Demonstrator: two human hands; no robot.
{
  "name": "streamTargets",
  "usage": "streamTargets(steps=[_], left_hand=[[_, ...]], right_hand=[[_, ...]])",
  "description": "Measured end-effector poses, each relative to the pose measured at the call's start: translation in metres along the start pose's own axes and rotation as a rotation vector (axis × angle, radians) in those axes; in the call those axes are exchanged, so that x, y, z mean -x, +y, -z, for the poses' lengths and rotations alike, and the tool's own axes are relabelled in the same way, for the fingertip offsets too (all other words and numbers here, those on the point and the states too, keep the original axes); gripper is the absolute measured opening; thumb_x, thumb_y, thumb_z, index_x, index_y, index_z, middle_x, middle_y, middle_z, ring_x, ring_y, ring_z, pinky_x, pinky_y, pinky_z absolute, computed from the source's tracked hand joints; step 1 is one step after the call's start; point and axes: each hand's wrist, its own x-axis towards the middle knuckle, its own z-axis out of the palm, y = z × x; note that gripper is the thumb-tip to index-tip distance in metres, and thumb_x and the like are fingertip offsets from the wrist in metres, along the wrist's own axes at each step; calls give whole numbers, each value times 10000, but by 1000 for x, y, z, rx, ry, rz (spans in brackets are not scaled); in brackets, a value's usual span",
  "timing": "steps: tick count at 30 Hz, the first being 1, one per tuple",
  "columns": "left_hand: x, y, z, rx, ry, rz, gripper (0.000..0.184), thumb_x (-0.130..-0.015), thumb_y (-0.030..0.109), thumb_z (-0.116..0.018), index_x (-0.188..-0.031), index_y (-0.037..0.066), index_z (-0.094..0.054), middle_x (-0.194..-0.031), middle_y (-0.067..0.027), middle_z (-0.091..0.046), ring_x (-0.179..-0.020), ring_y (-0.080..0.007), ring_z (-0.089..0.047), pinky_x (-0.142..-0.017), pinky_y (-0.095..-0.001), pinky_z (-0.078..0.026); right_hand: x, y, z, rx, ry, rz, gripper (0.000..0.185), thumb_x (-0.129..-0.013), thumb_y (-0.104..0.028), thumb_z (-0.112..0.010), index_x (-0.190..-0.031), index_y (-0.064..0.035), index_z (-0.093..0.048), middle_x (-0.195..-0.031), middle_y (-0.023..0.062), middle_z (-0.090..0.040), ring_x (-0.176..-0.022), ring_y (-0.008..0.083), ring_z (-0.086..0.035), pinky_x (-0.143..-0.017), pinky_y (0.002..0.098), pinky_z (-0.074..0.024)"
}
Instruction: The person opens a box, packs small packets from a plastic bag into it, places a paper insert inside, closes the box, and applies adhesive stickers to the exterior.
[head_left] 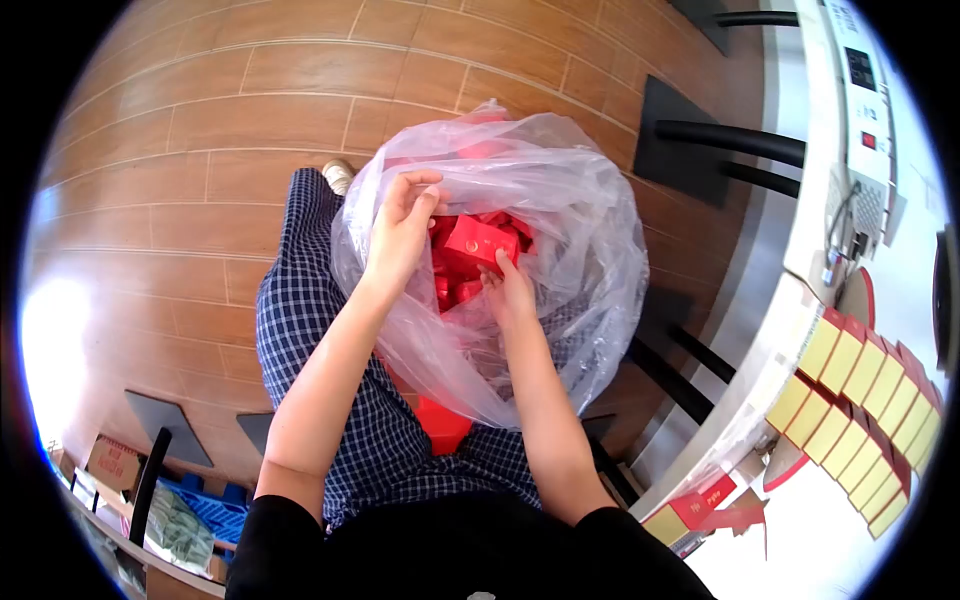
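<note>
A large clear plastic bag [600,225] stands between my legs with its mouth spread wide. Several small red boxes [466,291] lie inside it, partly hidden by the film and my hands. My right hand [510,290] reaches into the mouth and grips one red box [480,240] with gold print, thumb on its near side. At the left of the mouth, my left hand [402,225] has its fingers curled at the bag's edge, seemingly pinching the film. A red object [442,425] shows below the bag, between my thighs.
On the right, a white table [745,400] carries stacked rows of yellow-sided boxes [840,400] and a white machine [865,130]. Black table legs [730,140] stand beside the bag. At lower left are a blue crate [210,510] and a cardboard box [113,462].
</note>
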Motion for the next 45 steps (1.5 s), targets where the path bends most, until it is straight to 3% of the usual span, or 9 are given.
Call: streamTargets(steps=[7,13,20,23,28,35,39,43,45], left_hand=[[33,-5,-23,216,-256,479,699,-925,504,-509,-1392,48,-256,-1363,-150,-398,-1242,-277,-445,-1010,-438,-400],[41,-16,-28,416,-542,360,634,-951,415,-516,-1392,43,-252,-1319,-147,-448,-1212,-218,-468,-1027,-391,-393],[43,-1,-23,200,-619,183,782,-832,209,-713,-1435,47,-242,-1337,-107,-458,-1221,-190,-455,-1036,-336,-361],[42,-6,-24,-45,-663,-100,787,-807,138,-703,-1446,70,-249,-1378,-106,-420,-1257,-197,-421,-1054,-332,-336],[41,-2,-21,22,-735,45,801,-793,135,-703,-1451,79,-251,-1426,-111,-359,-1309,-213,-361,-1078,-330,-297],[42,-13,-25,-64,-620,-149,846,-751,158,-735,-1437,47,-253,-1403,-159,-377,-1305,-241,-363,-1083,-332,-292],[46,-3,-24,-184,-632,-154,876,-727,131,-747,-1446,56,-252,-1421,-178,-374,-1311,-265,-377,-1085,-339,-301],[46,-10,-22,-540,-578,-579,997,-647,184,-807,-1455,49,-239,-1204,-260,-540,-1062,-384,-561,-918,-397,-447],[49,-6,-23,-572,-567,-625,1056,-605,196,-830,-1462,54,-229,-1211,-243,-541,-1029,-385,-566,-877,-412,-460]], right_hand=[[123,-29,-35,217,36,848,455,-853,-32,-654,-1218,7,-386,-1180,114,-525,-1083,182,-518,-964,322,-402],[149,-13,-49,939,-47,1256,495,-800,-47,-672,-1214,3,-407,-1211,154,-514,-1148,262,-496,-1015,391,-369],[154,-40,-54,545,-194,820,608,-887,-253,-650,-1354,-3,-351,-1232,147,-508,-1099,205,-525,-931,329,-431],[148,-54,-54,651,-232,800,631,-891,-271,-648,-1384,-21,-343,-1202,143,-527,-1044,199,-554,-895,323,-454],[160,-68,-62,1147,-27,1022,437,-908,-292,-602,-1200,32,-564,-1143,178,-574,-1006,295,-590,-832,346,-473],[160,-61,-70,1174,92,1095,318,-973,-234,-471,-1118,18,-600,-974,196,-628,-867,377,-611,-776,379,-490],[157,-71,-68,752,30,805,309,-963,-235,-491,-1115,12,-597,-964,178,-658,-853,309,-640,-769,373,-491],[152,-73,-59,1197,27,1095,427,-875,-276,-645,-1184,7,-560,-970,164,-660,-895,230,-637,-779,333,-495],[152,-87,-54,1203,-91,859,449,-829,-247,-704,-1162,23,-571,-1015,141,-659,-909,184,-632,-772,310,-500]])
